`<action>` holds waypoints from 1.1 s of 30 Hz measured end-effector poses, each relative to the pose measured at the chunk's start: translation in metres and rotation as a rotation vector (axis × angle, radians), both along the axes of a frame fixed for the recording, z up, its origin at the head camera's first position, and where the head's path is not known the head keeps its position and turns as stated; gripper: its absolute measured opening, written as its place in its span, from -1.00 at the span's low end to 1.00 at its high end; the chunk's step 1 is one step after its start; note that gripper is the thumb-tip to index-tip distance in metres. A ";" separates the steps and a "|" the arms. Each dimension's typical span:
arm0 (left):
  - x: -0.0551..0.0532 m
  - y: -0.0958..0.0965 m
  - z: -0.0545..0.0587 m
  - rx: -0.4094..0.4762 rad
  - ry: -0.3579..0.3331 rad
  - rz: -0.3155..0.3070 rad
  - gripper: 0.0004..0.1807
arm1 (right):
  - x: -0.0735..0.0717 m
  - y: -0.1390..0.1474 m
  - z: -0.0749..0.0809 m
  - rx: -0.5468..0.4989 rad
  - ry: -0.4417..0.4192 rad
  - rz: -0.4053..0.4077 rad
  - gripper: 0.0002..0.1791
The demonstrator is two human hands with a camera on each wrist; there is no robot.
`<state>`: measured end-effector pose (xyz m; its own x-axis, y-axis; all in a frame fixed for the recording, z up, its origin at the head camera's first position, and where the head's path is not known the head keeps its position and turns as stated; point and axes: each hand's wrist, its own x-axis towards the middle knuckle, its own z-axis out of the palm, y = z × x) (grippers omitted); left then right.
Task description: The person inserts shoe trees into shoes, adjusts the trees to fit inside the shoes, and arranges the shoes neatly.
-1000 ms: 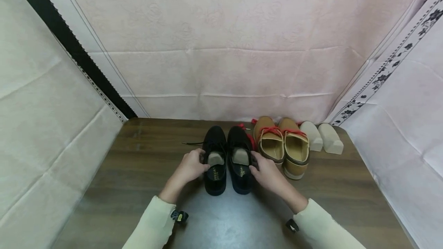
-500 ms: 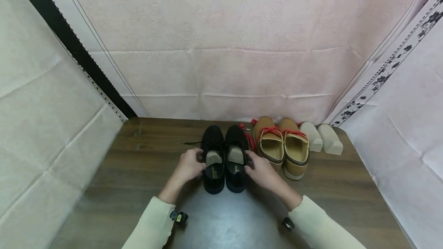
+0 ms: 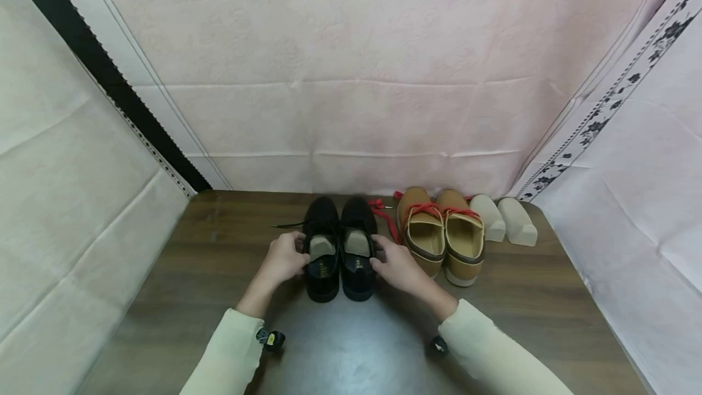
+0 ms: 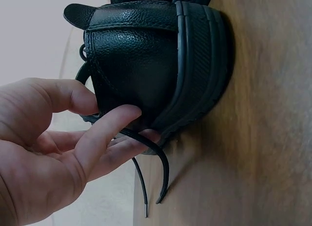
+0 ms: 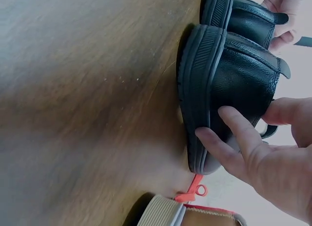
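Observation:
Two black lace-up shoes stand side by side on the wooden surface, toes toward the back wall, with pale padding inside. My left hand [image 3: 285, 256] grips the left black shoe [image 3: 322, 288] at its outer side, thumb at the opening's edge. The left wrist view has that hand's fingers [image 4: 109, 133] along the shoe's side [image 4: 136, 65], with a loose black lace [image 4: 163, 167] hanging over them. On the other side, my right hand [image 3: 397, 266] holds the right black shoe [image 3: 358, 285] the same way, its fingers [image 5: 239, 133] spread on the leather and sole edge.
Just right of the black shoes stands a pair of tan shoes [image 3: 463, 267] with red laces [image 3: 386, 215] trailing beside them. Two white shoe-shaped blocks [image 3: 518, 221] sit farther right. A cloth-covered wall [image 3: 351, 120] rises behind the wooden surface [image 3: 241, 218].
Both hands have slid the black shoes a little to the left. The right shoe has come closer to the left one. The head view has shifted slightly.

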<state>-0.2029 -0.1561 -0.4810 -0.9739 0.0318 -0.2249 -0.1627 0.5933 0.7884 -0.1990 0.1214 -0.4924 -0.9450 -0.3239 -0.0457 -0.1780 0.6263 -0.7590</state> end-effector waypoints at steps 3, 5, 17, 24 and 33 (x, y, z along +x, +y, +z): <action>-0.001 -0.006 0.000 0.001 -0.001 -0.002 -0.42 | -0.002 -0.006 -0.001 -0.033 -0.036 0.009 -0.37; -0.002 -0.009 0.000 0.001 0.000 0.000 -0.42 | -0.003 -0.008 -0.002 -0.035 -0.035 0.013 -0.38; -0.006 -0.023 0.000 -0.025 0.011 -0.005 -0.44 | -0.007 -0.019 -0.007 -0.073 -0.036 0.037 -0.38; -0.009 -0.035 0.002 -0.061 0.018 0.004 -0.45 | -0.011 -0.030 -0.009 -0.102 -0.053 0.052 -0.37; -0.016 -0.049 0.001 -0.079 0.023 0.011 -0.46 | -0.017 -0.045 -0.008 -0.135 -0.082 0.055 -0.35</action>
<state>-0.2193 -0.2049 -0.4802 -0.9789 0.0046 -0.2044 -0.1520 0.6523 0.7426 -0.2160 0.0766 -0.5008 -0.9206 -0.3835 -0.0740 -0.1436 0.5084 -0.8491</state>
